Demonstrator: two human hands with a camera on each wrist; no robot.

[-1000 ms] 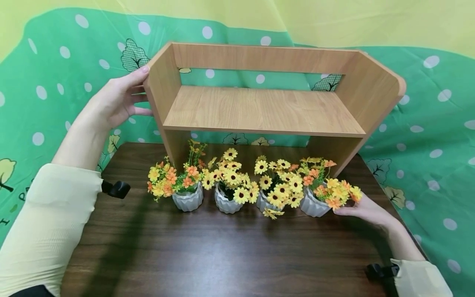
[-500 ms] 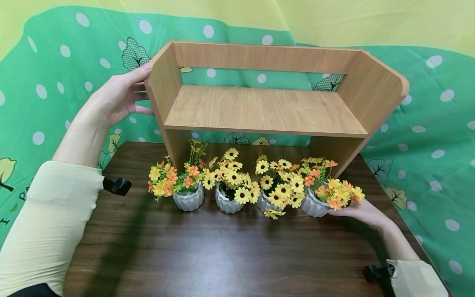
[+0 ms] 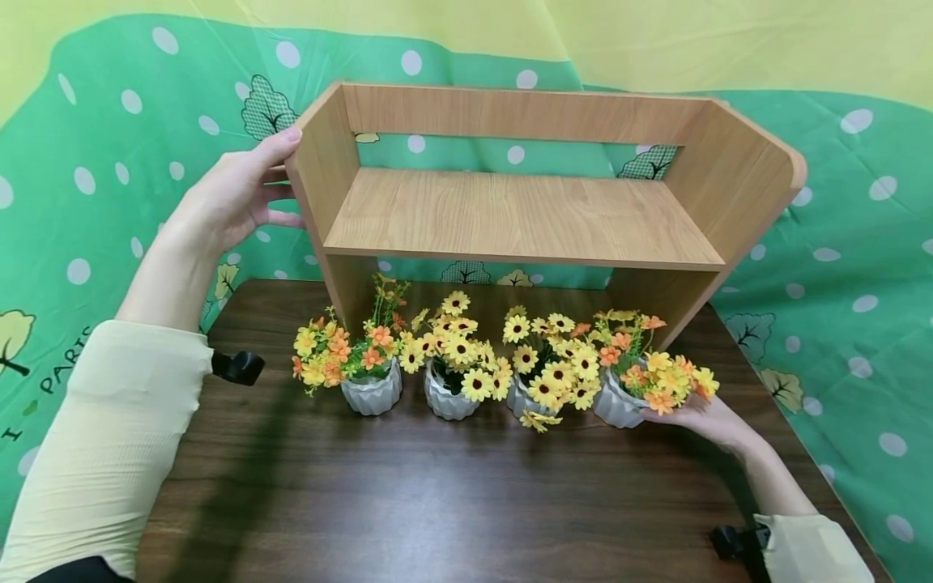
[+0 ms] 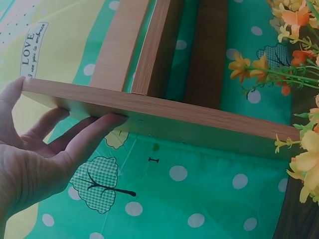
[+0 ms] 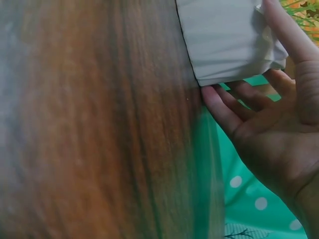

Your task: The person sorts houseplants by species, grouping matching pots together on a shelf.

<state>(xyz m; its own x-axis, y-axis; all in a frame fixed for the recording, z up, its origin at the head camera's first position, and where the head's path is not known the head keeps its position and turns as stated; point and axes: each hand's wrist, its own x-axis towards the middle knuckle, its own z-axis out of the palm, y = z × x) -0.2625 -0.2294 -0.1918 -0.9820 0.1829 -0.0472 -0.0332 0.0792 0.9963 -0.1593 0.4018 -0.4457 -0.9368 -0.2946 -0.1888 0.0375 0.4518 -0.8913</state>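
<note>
The right grip (image 3: 698, 419) curls round the rightmost pot (image 3: 615, 407), where snagging blooms (image 3: 558, 374) could topple the next pot (image 3: 519, 398), while the left grip (image 3: 229, 193) lies spread against the shelf (image 3: 517, 217).

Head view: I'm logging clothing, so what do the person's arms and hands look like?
The left sleeve and right sleeve are pale cream; the left shows fine ribbing. At their ends sit a small left black attachment and a similar right black attachment. The left hand and right hand are gloveless, with no rings visible.
</note>
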